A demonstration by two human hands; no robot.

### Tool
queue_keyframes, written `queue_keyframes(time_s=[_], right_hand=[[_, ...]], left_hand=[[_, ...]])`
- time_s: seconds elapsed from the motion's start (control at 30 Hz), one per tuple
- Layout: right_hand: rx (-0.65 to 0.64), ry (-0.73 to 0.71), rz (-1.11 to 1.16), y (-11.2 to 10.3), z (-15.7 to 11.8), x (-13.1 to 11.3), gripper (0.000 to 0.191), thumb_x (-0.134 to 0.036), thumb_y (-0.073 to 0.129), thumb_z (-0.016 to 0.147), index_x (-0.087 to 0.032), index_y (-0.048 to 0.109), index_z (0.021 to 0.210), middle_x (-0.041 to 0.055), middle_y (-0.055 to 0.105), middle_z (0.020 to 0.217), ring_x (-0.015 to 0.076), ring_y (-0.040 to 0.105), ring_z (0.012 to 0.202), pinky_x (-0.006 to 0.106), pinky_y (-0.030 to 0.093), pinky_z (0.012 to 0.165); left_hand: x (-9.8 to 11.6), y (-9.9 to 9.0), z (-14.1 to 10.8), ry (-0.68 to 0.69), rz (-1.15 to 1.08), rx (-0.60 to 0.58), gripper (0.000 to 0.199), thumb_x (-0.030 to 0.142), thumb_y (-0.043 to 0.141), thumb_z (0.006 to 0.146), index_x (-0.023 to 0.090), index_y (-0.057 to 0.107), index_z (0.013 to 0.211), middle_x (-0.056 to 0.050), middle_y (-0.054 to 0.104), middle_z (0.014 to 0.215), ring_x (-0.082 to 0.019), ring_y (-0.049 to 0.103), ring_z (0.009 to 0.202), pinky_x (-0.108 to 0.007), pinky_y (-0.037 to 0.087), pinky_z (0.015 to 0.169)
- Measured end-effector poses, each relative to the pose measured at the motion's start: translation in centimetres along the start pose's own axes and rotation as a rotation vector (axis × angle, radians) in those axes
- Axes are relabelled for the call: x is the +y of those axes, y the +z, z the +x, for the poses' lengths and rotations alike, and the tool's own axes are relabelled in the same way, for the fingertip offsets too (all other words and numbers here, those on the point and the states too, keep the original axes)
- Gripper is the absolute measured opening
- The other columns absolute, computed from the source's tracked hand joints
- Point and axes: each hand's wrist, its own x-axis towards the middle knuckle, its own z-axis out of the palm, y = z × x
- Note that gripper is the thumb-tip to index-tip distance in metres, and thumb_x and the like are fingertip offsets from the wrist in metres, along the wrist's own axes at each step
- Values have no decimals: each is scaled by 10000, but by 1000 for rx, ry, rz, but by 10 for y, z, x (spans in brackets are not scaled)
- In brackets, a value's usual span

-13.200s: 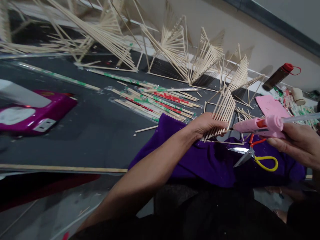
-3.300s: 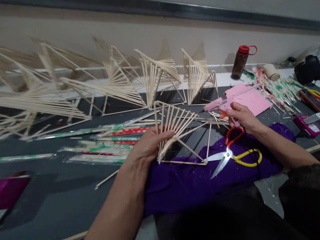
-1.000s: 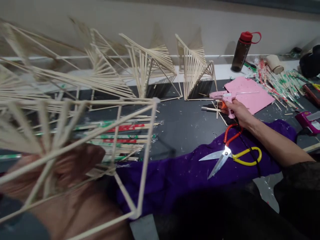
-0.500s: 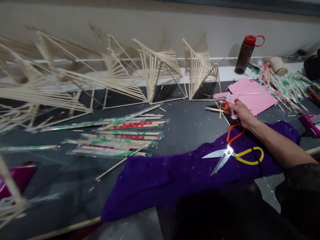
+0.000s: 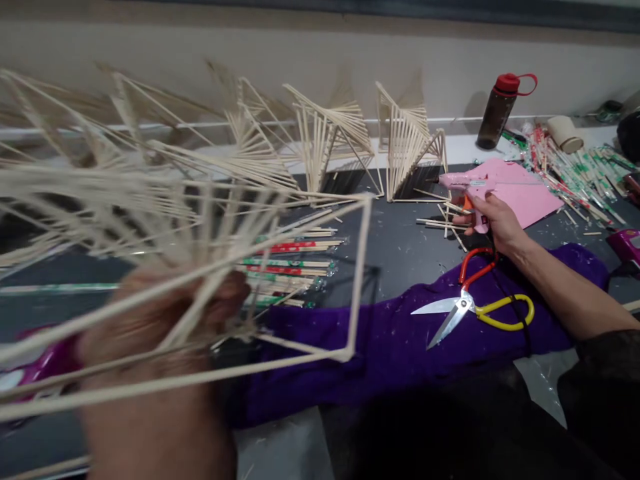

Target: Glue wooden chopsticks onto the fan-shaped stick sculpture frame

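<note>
My left hand, smeared by motion, is closed on a frame of thin wooden sticks that stretches across the left of the head view. Its sticks partly hide the fingers. My right hand is wrapped round the handle of a pink hot glue gun, whose nozzle points left over the table. Below that hand, open scissors with one red and one yellow handle lie on a purple cloth. Beneath the gun are short stick pieces.
Several similar stick frames stand along the wall. Wrapped chopsticks lie mid-table, with more at the right. A pink sheet, a red-lidded bottle, a paper cup and a magenta device are also on the right.
My left hand has come into view at the left with the stick frame in it. The glue gun, still in my right hand, has tipped slightly. The view has shifted a little left.
</note>
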Motion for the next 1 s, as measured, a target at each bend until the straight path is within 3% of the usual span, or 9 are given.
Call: queue_keyframes(time_s=[0.03,0.13,0.2,0.27,0.5,1.0], right_hand=[[-5,-21,-5,-1,-1,-3,365,-441,747,770,-209,599,1009,56,734,1082,129,707,652,189,533,437],[-26,-56,-22,-3,-5,-9,403,-471,759,755,-194,603,1002,61,748,1019,115,692,605,174,511,419],[-45,-51,-22,-5,-8,-10,439,-482,785,727,-184,611,998,65,753,993,115,688,601,172,507,421],[-72,-31,-17,-5,-12,-11,460,-480,812,697,-177,621,986,64,756,974,114,683,595,175,509,427],[-178,62,-112,2,-27,-7,394,-465,797,715,-191,619,936,29,744,906,95,631,534,198,494,436],[-239,10,-245,3,-33,-2,305,-442,706,812,-182,600,931,14,714,855,68,529,469,233,431,464]], left_hand=[[-2,23,12,49,-43,18,366,452,881,548,189,627,549,38,497,422,-71,405,341,-186,309,312],[-7,83,38,2,16,-113,314,370,890,435,174,678,560,0,602,468,-106,492,364,-198,329,330],[-11,108,47,-9,-1,-101,291,295,875,399,163,677,566,17,606,476,-88,500,393,-182,365,381],[-16,119,52,-36,9,-92,284,257,864,389,147,690,585,16,631,506,-85,527,439,-172,390,429],[-35,120,54,-139,4,-83,265,234,858,431,130,705,620,2,659,541,-94,548,462,-185,412,467],[-30,123,48,-182,6,-86,322,279,881,398,144,699,626,12,631,514,-96,537,444,-194,401,463]])
